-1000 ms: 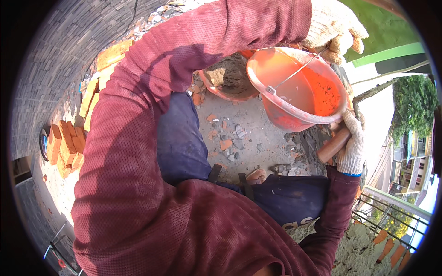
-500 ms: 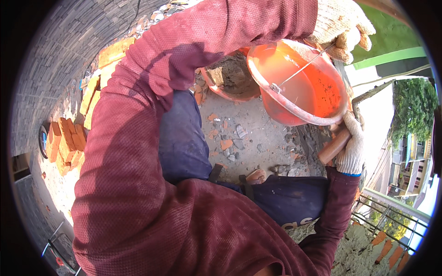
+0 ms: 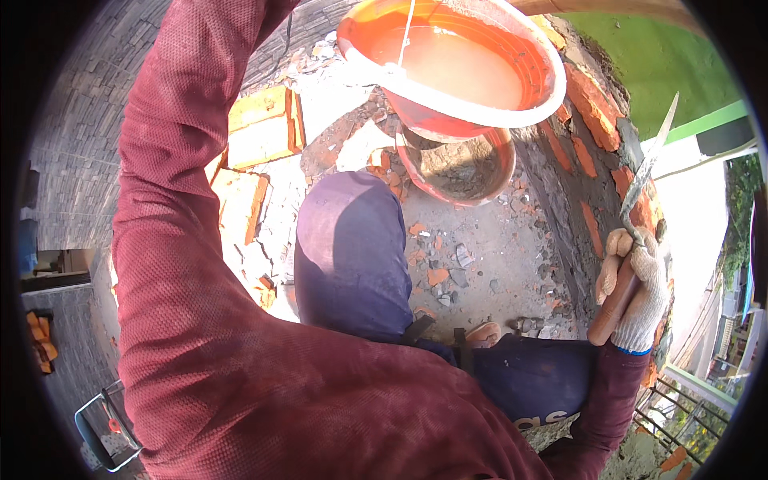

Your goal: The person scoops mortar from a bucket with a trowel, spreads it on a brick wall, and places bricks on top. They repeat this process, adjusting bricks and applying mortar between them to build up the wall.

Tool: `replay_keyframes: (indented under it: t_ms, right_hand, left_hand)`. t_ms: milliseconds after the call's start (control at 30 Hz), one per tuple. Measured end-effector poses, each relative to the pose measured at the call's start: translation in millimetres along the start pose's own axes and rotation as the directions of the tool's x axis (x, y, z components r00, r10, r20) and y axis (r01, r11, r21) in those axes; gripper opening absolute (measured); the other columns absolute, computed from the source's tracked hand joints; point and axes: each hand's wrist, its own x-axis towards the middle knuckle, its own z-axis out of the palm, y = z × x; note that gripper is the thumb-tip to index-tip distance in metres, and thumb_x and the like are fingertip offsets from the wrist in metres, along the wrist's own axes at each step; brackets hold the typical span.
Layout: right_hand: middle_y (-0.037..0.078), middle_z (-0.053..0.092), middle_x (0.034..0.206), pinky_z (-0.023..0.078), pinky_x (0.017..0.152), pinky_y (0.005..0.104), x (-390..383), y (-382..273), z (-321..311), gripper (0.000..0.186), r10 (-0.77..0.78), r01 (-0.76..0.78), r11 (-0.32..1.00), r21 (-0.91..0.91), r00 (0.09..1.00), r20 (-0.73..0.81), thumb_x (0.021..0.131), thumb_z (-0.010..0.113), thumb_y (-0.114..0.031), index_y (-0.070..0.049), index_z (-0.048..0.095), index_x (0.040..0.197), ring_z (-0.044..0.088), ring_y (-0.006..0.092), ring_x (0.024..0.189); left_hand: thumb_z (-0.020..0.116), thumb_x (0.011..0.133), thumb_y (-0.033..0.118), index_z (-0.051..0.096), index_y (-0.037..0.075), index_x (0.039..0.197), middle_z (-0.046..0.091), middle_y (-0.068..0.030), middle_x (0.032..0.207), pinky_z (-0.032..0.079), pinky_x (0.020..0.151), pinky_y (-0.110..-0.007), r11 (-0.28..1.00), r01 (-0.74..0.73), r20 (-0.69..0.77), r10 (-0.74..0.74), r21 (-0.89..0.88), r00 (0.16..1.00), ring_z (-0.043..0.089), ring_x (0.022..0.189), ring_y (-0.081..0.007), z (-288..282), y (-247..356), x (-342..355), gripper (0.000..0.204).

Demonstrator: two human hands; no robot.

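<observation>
From the scattered rubble (image 3: 438,277), a grey stone-patterned wall (image 3: 88,152) lies upper left, a green wall (image 3: 668,68) upper right, foliage (image 3: 744,192) farther right, a pale rail (image 3: 702,389) lower right, and a dark metal-framed object (image 3: 95,442) lower left.

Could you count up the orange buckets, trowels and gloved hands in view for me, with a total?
Orange buckets: 2, one of cloudy liquid, one lower down
Trowel: 1
Gloved hand: 1, the right, holding the trowel
Total: 4

Grey concrete floor (image 3: 432,236); on it brick fragments (image 3: 438,277), orange mortar tub (image 3: 470,202), orange bricks (image 3: 260,138)
</observation>
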Motion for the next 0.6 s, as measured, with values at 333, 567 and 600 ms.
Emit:
replay_keyframes:
  t_ms: [333,567,600]
  right_hand:
    - [0.019,0.069,0.087,0.055,0.067,0.0404,4.7,-19.9,29.3,0.044,0.364,-0.126,0.512,-0.849,0.928,0.082,0.093,0.068,-0.025,0.002,0.056,0.127,0.072,0.0296,0.073]
    - [0.025,0.067,0.102,0.059,0.075,0.0521,35.1,10.2,44.4,0.038,0.266,0.293,0.067,-0.954,0.916,0.301,0.092,0.063,-0.017,0.001,0.054,0.124,0.073,0.0442,0.085]
    - [0.023,0.067,0.1,0.06,0.071,0.05,39.8,9.1,51.7,0.04,0.272,0.319,-0.039,-0.947,0.915,0.297,0.091,0.065,-0.017,0.001,0.054,0.126,0.074,0.0413,0.083]
  left_hand:
    - [0.058,0.107,0.051,0.062,0.019,0.083,0.037,0.0104,0.059,0.035,0.051,-0.032,0.753,0.608,-0.399,-0.492,0.251,0.774,0.03,0.05,-0.0085,-161.1,-84.1,-23.5,0.04]
    - [0.063,0.102,0.052,0.054,0.016,0.066,0.042,0.0042,0.058,0.035,0.054,-0.036,0.675,0.665,-0.64,-0.365,0.319,0.677,0.03,0.048,-0.0121,-234.4,-168.3,-58.1,0.051]
    - [0.063,0.102,0.052,0.054,0.016,0.067,0.042,0.0041,0.058,0.034,0.053,-0.035,0.664,0.683,-0.653,-0.376,0.304,0.657,0.03,0.048,-0.0122,-249.2,-174.1,-64.6,0.051]
